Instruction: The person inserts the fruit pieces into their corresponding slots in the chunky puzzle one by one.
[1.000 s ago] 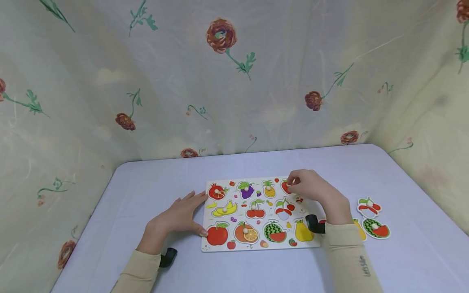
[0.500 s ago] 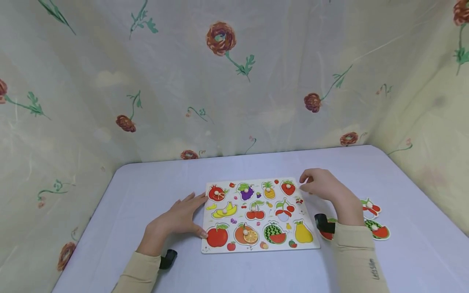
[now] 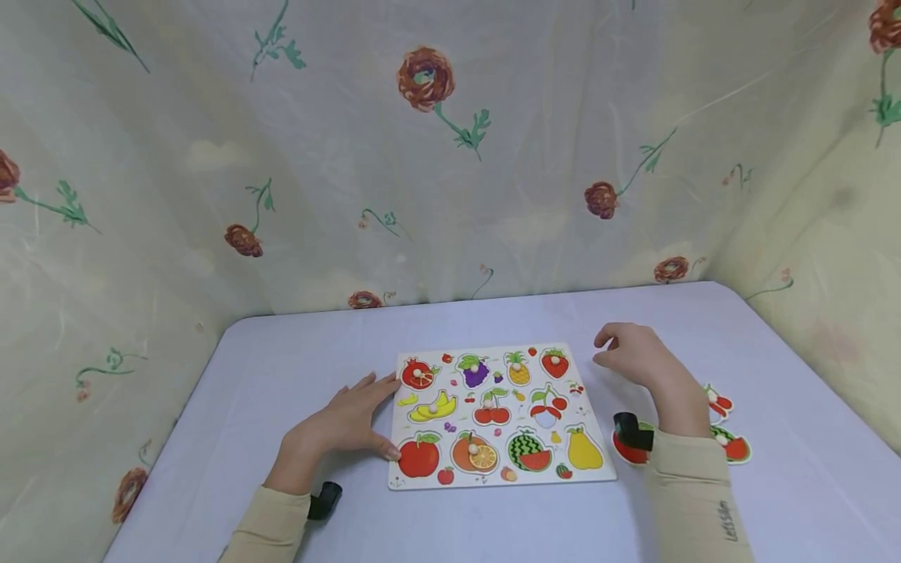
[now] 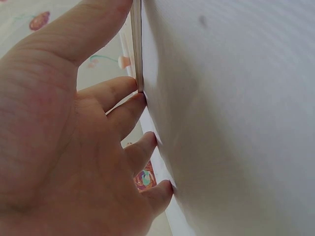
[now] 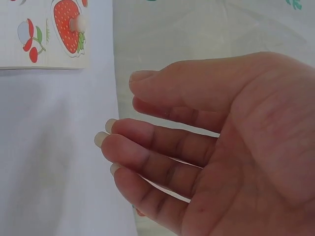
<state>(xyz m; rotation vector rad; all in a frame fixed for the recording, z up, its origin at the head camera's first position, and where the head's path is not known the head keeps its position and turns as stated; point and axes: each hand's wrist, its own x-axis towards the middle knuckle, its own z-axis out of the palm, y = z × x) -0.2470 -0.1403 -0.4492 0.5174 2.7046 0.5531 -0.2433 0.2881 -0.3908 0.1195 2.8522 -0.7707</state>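
Note:
A white fruit puzzle board (image 3: 401, 422) lies on the table, with pictures in rows. Knobs stand up from the strawberry piece (image 3: 554, 364), the orange piece (image 3: 474, 453) and several others; the pear (image 3: 583, 450) and the apple (image 3: 418, 456) show none. My left hand (image 3: 348, 414) rests at the board's left side, fingers spread, thumb on its lower left corner. In the left wrist view, fingertips (image 4: 140, 96) touch the board's edge. My right hand (image 3: 637, 356) hovers right of the board, fingers loosely bent, holding nothing.
Loose puzzle pieces lie to the right, partly hidden by my right arm: a red one (image 3: 629, 451), a watermelon piece (image 3: 736, 448) and a cherry-like piece (image 3: 721, 405). Flowered curtain (image 3: 521, 172) hangs behind the white table (image 3: 310, 344).
My right hand has let go of the strawberry piece, which stays on the board, and has moved away to the right. My left hand has stayed at the board's side.

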